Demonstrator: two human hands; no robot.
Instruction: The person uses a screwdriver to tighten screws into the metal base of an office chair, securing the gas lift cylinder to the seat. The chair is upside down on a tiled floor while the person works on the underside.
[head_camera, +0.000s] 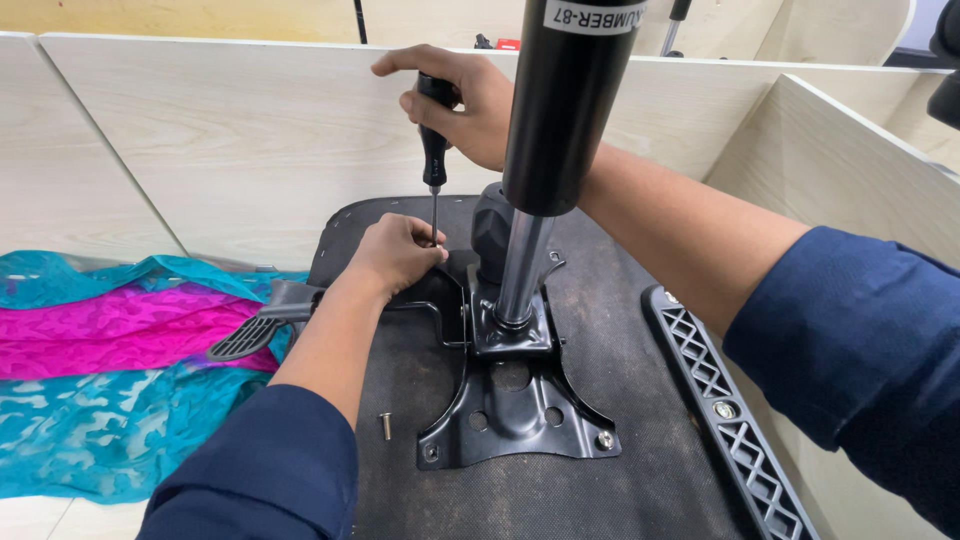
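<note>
My right hand (468, 100) grips the black handle of a screwdriver (433, 150), held upright with its shaft pointing down at the black metal chair mechanism plate (520, 410). My left hand (395, 252) pinches around the screwdriver tip, at the plate's far left corner. The plate lies on the upturned black chair seat (620, 470). A gas lift cylinder (555, 130) rises from the plate's middle, partly hiding my right forearm. A loose screw (386, 426) lies on the seat by the plate's near left corner.
A black lever paddle (255, 330) sticks out left of the seat. A black plastic armrest bracket (725, 410) lies along the seat's right edge. Teal and magenta fabric (110, 360) covers the floor at left. Light wooden panels (220, 130) wall in the area.
</note>
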